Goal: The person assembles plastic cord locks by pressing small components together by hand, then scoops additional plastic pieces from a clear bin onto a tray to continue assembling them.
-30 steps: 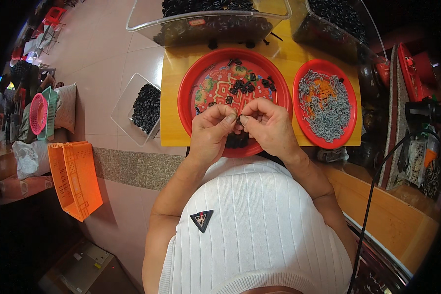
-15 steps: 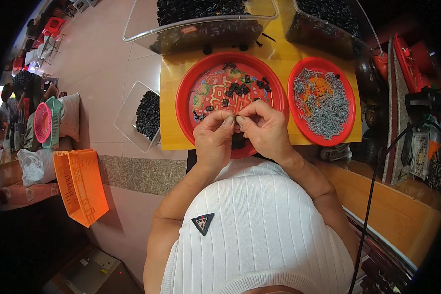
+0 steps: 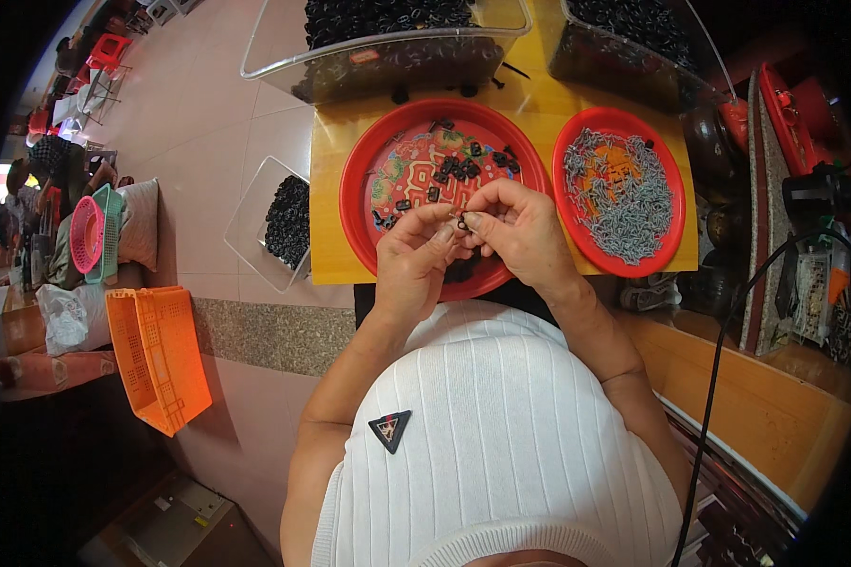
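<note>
Both hands meet above the near part of a round red tray [image 3: 355, 222]. My right hand [image 3: 525, 236] pinches a small black part [image 3: 462, 224] between thumb and forefinger. My left hand [image 3: 411, 265] is right beside it, fingers curled and thumb close to the forefinger; what it grips, if anything, is too small to make out. Loose black plastic pieces [image 3: 459, 168] lie in the tray, some in a cluster at its middle. To the right, an oval red tray [image 3: 671, 246] holds many small grey screw-like pieces [image 3: 629, 222].
Two clear bins [image 3: 388, 71] of black pieces stand at the table's [image 3: 326, 236] far side. Left of the table is another clear container [image 3: 246, 213] with black parts. An orange crate [image 3: 156, 359] stands farther left, and a black cable [image 3: 719, 359] hangs at the right.
My fingertips have parted slightly, and the small black part now shows at my right fingertips. The right hand has shifted a little to the right.
</note>
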Available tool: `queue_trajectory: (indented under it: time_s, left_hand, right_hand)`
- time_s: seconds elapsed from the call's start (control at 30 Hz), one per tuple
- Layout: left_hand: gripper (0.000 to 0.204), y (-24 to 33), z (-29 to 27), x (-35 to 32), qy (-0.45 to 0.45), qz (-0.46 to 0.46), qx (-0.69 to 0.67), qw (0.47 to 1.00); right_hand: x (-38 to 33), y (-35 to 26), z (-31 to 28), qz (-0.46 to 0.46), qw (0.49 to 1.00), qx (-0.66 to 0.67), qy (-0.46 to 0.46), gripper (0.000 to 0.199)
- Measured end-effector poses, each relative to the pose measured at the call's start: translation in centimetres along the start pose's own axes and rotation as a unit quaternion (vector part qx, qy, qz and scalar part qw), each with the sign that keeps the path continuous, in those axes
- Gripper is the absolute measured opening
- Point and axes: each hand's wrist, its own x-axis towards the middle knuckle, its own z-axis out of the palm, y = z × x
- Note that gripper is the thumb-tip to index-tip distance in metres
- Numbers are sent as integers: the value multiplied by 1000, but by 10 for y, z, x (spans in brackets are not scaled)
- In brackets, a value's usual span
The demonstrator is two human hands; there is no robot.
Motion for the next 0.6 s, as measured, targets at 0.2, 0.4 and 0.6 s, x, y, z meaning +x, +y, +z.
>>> queue_trajectory:
  time_s: [0.2,0.4,0.6]
  left_hand:
    - [11,-1,-9,1,-20,-26,12,999]
    - [11,-2,-7,2,-9,-30,17,999]
    - [10,2,-7,7,-10,-5,66,998]
  right_hand:
    - [-3,1,2,13,1000,-2,-10,5]
    - [-4,6,0,22,1000,-4,-13,5]
    - [-3,-5,-3,58,998,-12,-2,4]
